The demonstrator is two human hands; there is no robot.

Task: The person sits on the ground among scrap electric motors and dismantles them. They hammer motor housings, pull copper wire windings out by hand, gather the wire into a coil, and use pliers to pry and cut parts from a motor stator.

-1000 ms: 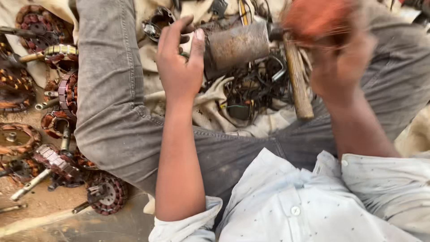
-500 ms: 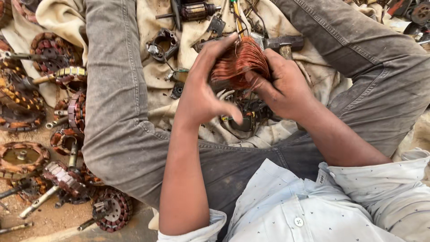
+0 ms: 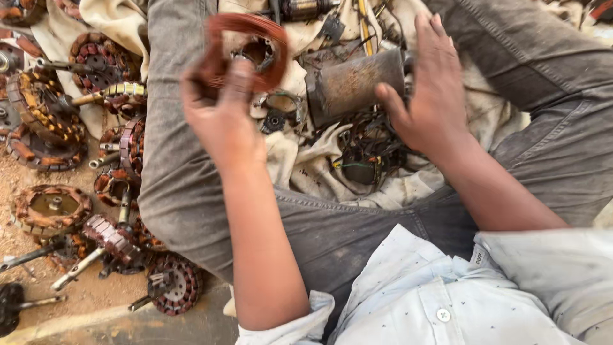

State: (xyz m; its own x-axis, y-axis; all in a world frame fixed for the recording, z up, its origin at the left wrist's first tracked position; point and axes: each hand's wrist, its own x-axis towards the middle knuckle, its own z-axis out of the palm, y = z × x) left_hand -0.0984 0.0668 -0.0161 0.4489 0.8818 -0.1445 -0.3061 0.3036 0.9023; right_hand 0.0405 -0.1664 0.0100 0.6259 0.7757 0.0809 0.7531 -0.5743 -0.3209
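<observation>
My left hand [image 3: 220, 115] holds up a loop of reddish copper winding wire [image 3: 246, 48] above my left thigh. My right hand [image 3: 431, 89] rests its palm and fingers against the right end of a rusty metal cylinder [image 3: 351, 83] lying on the cloth in my lap; its fingers are spread, and I cannot tell whether it grips the cylinder. Below the cylinder lies a tangle of dark wires and small parts [image 3: 367, 153].
On the ground at the left lie several motor stators and rotors with copper windings [image 3: 51, 207], some on shafts [image 3: 112, 236]. A dirty cream cloth [image 3: 306, 166] covers my lap between my grey trouser legs [image 3: 172, 185]. More scrap parts sit at the top [image 3: 306, 9].
Half a second ago both hands held the copper winding together over my lap. Now my left hand has carried it left and my right hand has moved to the metal cylinder.
</observation>
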